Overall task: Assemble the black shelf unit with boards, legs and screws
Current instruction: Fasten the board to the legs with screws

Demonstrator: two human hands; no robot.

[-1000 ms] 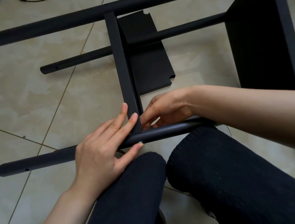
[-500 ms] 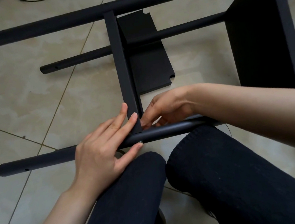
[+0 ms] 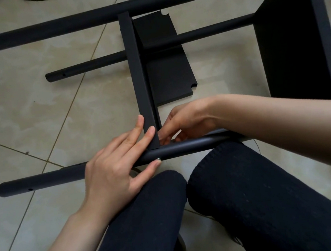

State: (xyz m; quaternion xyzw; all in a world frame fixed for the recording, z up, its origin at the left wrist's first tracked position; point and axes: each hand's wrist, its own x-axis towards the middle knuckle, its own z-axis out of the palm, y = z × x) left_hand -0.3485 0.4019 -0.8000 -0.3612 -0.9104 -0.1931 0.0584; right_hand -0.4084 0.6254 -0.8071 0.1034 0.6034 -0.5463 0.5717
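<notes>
The half-built black shelf unit lies on its side on the beige tiled floor (image 3: 33, 112), in front of the person's knees in dark knit trousers (image 3: 242, 199). The near round black leg tube (image 3: 48, 179) runs left to right; a narrow black board standing on edge (image 3: 138, 76) spans from it to the far black leg tube (image 3: 85, 20). The left hand (image 3: 113, 169) lies over the near tube with straight fingers pressing on the board's near end, its thumb touching a small silver screw head (image 3: 158, 159) on the tube. The right hand (image 3: 183, 123) reaches in from the right, fingers curled just behind that joint; whether it holds anything cannot be told. A wide black end panel (image 3: 292, 47) stands at right, and a loose flat black board (image 3: 169, 77) lies on the floor.
</notes>
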